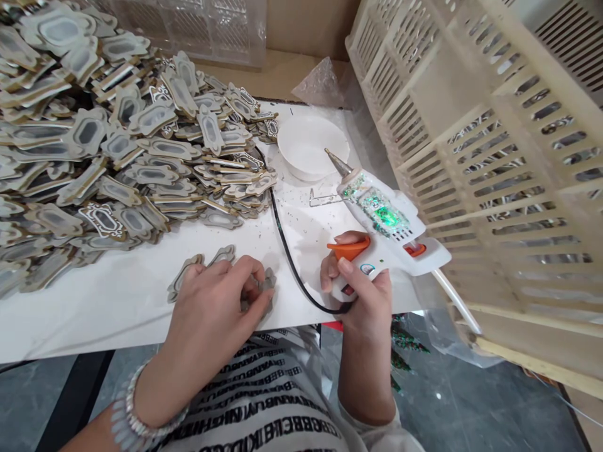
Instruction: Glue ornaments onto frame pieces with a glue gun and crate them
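Note:
My right hand (360,285) grips the handle of a white glue gun (386,216) with an orange trigger, its metal nozzle pointing up and left toward a white bowl (311,145). My left hand (214,301) rests on the white table (94,307) near the front edge, fingers curled and pinching a small grey ornate frame-shaped piece (267,285). Two more such pieces (200,267) lie just beyond that hand. The gun's black cord (287,251) runs between my hands.
A big heap of the same ornate pieces (108,144) covers the table's left and back. A cream slatted plastic crate (494,144) leans at the right. Clear plastic trays (202,25) stand at the back. A thin glue stick (455,298) juts from the gun's rear.

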A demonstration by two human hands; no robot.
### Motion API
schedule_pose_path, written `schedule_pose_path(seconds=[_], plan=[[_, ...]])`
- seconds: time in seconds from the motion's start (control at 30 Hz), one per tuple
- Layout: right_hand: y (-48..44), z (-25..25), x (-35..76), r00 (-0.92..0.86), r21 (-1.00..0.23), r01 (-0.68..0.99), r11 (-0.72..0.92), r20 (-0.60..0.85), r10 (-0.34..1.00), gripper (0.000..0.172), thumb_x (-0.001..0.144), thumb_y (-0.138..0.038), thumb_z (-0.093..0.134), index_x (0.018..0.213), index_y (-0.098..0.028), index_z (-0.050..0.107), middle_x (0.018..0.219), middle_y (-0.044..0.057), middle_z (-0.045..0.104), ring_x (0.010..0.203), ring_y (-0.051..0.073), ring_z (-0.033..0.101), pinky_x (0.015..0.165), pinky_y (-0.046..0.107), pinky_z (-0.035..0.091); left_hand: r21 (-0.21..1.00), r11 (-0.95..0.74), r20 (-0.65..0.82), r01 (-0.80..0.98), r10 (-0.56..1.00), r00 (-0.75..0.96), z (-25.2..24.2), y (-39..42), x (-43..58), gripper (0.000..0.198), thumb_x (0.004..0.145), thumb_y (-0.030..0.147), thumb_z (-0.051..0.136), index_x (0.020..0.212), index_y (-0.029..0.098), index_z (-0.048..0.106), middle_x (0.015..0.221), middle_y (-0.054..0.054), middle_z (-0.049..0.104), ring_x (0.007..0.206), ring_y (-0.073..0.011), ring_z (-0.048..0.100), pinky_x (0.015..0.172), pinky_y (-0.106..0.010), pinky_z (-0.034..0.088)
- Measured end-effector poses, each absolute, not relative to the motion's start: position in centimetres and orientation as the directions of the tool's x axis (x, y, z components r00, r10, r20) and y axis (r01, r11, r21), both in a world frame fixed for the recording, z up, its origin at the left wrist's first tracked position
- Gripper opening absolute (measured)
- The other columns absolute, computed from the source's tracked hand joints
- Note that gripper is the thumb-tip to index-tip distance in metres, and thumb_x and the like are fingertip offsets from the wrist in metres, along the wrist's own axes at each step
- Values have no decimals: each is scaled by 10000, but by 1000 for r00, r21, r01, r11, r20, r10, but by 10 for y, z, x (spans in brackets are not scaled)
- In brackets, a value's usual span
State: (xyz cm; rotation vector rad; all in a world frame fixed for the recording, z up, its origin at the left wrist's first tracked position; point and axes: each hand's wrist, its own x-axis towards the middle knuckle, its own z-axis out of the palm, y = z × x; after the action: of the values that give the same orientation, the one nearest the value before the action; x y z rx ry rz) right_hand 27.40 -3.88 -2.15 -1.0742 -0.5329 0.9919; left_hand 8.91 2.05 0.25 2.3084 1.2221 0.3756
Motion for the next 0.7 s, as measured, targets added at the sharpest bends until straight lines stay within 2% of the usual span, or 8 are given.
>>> schedule_pose_path(seconds=[0.13,0.3,0.4,0.5,0.6,0.7], plan=[[-38,-22,274,476,-913,-391,120,-89,875,199,828,-287,741,990,-202,663,595,-48,569,460,121,525,486,273,346,519,-535,76,666,806,588,4,22,84,148,932,341,574,826,241,604,582,58,576,597,-201,537,668,-354,319],[-37,-19,273,500,-910,-395,124,-100,860,239,794,-283,756,1000,-208,661,634,-57,566,444,110,523,481,275,357,409,-716,223,566,680,699,6,20,68,134,988,278,564,990,272,698,742,26,629,698,-201,522,675,-340,365],[-37,-17,273,508,-918,-379,113,-105,855,226,790,-292,756,977,-206,663,650,-57,557,442,103,519,474,274,348,346,-785,303,514,612,730,3,16,62,148,988,231,570,1010,277,708,760,26,603,697,-191,504,684,-344,352],[-38,-18,273,511,-924,-370,99,-113,852,202,802,-301,754,953,-201,666,663,-53,550,452,102,525,471,270,331,313,-813,320,492,578,751,-3,13,60,146,986,221,576,1027,274,706,750,28,590,693,-190,511,669,-349,338],[-39,-20,273,509,-930,-358,83,-120,852,213,810,-321,760,958,-199,671,639,-59,532,450,102,510,464,265,319,330,-814,337,478,574,746,-2,10,57,177,973,219,609,1122,276,685,756,28,589,685,-177,519,668,-343,375],[-39,-20,272,521,-930,-357,91,-117,845,216,804,-331,778,944,-197,683,657,-58,530,466,100,517,473,264,369,415,-744,327,524,659,678,7,7,40,346,927,133,631,1224,311,630,806,23,604,715,-159,544,710,-330,437]])
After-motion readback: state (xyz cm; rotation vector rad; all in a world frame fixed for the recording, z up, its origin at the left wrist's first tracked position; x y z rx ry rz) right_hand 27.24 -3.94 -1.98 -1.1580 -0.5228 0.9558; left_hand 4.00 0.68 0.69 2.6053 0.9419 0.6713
